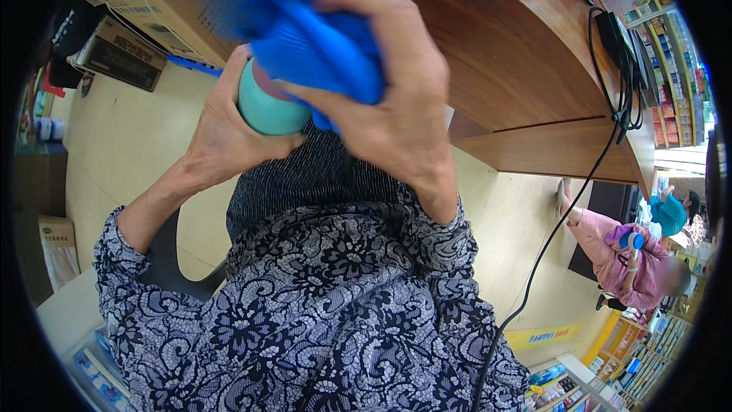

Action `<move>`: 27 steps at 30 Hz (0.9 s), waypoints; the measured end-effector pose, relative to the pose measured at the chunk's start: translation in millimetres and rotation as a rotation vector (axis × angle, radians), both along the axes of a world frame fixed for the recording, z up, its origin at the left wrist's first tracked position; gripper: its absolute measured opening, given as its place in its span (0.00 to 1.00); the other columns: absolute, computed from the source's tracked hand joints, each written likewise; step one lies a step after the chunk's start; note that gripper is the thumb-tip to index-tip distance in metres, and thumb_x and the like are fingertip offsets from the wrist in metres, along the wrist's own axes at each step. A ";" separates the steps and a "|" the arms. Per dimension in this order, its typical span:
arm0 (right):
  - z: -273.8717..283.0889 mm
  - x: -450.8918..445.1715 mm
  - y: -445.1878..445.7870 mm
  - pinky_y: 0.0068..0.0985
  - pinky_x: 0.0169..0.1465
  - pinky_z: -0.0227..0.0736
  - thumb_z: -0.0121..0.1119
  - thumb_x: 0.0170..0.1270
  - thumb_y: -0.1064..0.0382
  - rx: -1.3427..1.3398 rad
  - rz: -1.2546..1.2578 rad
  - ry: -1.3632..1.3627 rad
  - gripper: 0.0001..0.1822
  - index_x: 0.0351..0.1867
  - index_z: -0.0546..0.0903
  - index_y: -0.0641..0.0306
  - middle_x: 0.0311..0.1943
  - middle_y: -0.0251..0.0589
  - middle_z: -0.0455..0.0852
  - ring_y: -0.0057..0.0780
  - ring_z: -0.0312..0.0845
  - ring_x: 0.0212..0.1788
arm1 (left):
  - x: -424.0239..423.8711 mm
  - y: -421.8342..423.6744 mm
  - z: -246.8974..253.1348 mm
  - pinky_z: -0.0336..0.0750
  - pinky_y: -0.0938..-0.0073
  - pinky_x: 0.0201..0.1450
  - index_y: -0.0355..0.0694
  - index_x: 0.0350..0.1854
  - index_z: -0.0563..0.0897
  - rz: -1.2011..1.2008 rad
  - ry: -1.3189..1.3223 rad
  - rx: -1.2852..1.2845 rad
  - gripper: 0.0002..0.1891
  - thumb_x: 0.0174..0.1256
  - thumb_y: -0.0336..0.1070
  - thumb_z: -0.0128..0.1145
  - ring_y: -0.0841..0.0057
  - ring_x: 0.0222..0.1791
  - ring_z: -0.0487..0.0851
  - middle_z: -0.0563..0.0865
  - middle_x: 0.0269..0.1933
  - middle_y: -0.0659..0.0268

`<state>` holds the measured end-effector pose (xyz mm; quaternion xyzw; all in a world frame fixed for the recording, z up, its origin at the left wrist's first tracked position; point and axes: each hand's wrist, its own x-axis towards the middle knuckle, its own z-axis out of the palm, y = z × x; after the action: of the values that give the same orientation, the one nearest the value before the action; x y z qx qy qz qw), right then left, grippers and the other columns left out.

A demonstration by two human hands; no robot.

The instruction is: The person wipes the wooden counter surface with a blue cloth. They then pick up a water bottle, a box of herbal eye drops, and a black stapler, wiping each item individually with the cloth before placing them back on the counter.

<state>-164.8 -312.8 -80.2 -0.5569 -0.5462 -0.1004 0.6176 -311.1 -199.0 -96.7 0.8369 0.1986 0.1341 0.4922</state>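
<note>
My left hand (220, 129) is wrapped around a rounded teal container (269, 106), held above my lap. A mauve-pink part shows at its upper edge; the rest is hidden, so I cannot tell what kind of container it is. With thumb and fingers, my right hand (400, 88) grips a bunched blue cloth (320, 48). The cloth covers the container's far end and is blurred at its upper left.
A wooden counter (503, 51) curves along the upper right, with a black cable (540, 263) hanging past its end. Cardboard boxes (171, 23) stand at the upper left. A person in pink (620, 263) holds a blue-and-white object near stocked shelves (646, 349).
</note>
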 end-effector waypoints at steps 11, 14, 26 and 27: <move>-15.2 -41.1 32.9 0.41 0.54 0.62 0.60 0.42 0.61 0.150 -0.186 -0.444 0.07 0.26 0.78 0.49 0.36 0.31 0.78 0.32 0.74 0.47 | -14.0 2.3 -13.5 0.73 0.70 0.51 0.39 0.54 0.68 0.005 0.105 0.260 0.36 0.39 0.33 0.72 0.70 0.49 0.77 0.78 0.48 0.63; -33.1 -52.0 26.0 0.42 0.64 0.53 0.60 0.42 0.60 0.136 -0.187 -0.417 0.06 0.25 0.79 0.41 0.39 0.23 0.80 0.23 0.74 0.50 | -15.9 3.1 -8.3 0.73 0.70 0.52 0.39 0.55 0.68 -0.007 0.093 0.267 0.36 0.39 0.33 0.72 0.71 0.49 0.77 0.77 0.48 0.63; -84.9 -37.9 21.0 0.33 0.59 0.64 0.66 0.49 0.68 0.233 0.186 0.454 0.25 0.52 0.76 0.59 0.52 0.48 0.76 0.40 0.69 0.56 | -3.5 9.5 1.6 0.70 0.71 0.55 0.39 0.59 0.66 0.046 -0.102 -0.232 0.40 0.39 0.35 0.71 0.75 0.52 0.74 0.75 0.50 0.65; -87.4 -39.4 19.9 0.32 0.58 0.65 0.65 0.51 0.68 0.217 0.238 0.611 0.25 0.54 0.74 0.61 0.51 0.46 0.76 0.37 0.69 0.55 | -3.9 9.7 1.0 0.70 0.71 0.55 0.39 0.59 0.65 0.033 -0.114 -0.258 0.40 0.39 0.35 0.71 0.74 0.52 0.74 0.75 0.51 0.64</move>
<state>-204.2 -292.9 -167.6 -0.4248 -0.3831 0.0865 0.8156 -315.1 -189.4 -95.6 0.7543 0.1995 0.1627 0.6039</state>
